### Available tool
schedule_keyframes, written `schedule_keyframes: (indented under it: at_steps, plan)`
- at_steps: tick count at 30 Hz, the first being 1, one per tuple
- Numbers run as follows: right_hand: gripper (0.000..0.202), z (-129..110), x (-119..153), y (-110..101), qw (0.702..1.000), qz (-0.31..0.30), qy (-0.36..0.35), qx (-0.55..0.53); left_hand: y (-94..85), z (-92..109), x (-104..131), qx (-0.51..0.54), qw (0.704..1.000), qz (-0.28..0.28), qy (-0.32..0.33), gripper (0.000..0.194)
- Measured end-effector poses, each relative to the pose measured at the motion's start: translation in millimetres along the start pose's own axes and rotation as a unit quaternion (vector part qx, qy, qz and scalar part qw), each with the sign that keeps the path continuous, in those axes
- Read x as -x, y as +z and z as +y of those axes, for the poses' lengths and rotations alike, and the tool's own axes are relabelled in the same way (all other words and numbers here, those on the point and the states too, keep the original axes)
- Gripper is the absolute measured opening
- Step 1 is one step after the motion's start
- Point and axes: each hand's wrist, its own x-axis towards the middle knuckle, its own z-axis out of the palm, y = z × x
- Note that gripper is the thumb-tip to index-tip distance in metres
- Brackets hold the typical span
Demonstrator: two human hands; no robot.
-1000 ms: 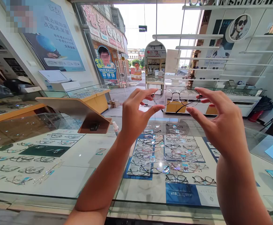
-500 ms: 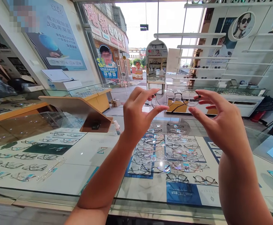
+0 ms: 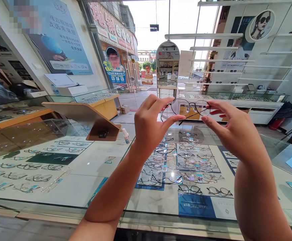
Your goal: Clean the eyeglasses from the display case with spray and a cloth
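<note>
A thin dark-framed pair of eyeglasses (image 3: 191, 107) is held up in the air above the glass counter. My left hand (image 3: 153, 117) pinches its left side between thumb and fingers. On the other side, my right hand (image 3: 226, 124) has its fingertips at the right end of the frame, near the hinge. One temple hangs down below the lenses. Beneath the hands, several rows of eyeglasses (image 3: 189, 189) lie on view under the glass.
A brown-edged mirror (image 3: 103, 134) tilts on the counter at left, with a small white spray bottle (image 3: 125, 136) beside it. More frames (image 3: 40, 177) lie in the left part of the display case (image 3: 105, 184). An arched mirror (image 3: 167, 67) stands farther back.
The eyeglasses have turned slightly, and the hanging temple now shows lower. My left hand has shifted a little to the right; my right hand has moved slightly left, so they are closer together.
</note>
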Motion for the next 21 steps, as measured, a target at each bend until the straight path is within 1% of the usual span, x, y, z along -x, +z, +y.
schedule_keyframes:
  at_steps: [5,10,13,17,21]
  plan:
    - [0.047,-1.6,-0.4,-0.4,1.0,-0.001,0.015,0.008,1.5,-0.6,-1.2,-0.024,0.999,0.009,0.037,0.044]
    - [0.045,-2.3,0.9,0.0,1.0,0.012,0.007,-0.002,3.2,-3.3,-1.0,-0.015,0.999,0.01,0.037,0.045]
    - [0.046,-2.6,0.7,-0.4,1.0,0.021,0.003,-0.01,2.7,-7.0,-1.4,0.01,1.0,0.007,0.017,0.047]
    - [0.046,-3.3,-1.5,-1.7,0.999,0.037,-0.005,-0.03,1.9,-15.8,-3.3,0.069,0.997,-0.021,-0.023,0.047]
    - [0.043,-4.0,-3.2,-2.6,0.997,0.059,-0.029,-0.041,6.5,-26.0,-2.7,0.149,0.985,-0.041,-0.082,0.047]
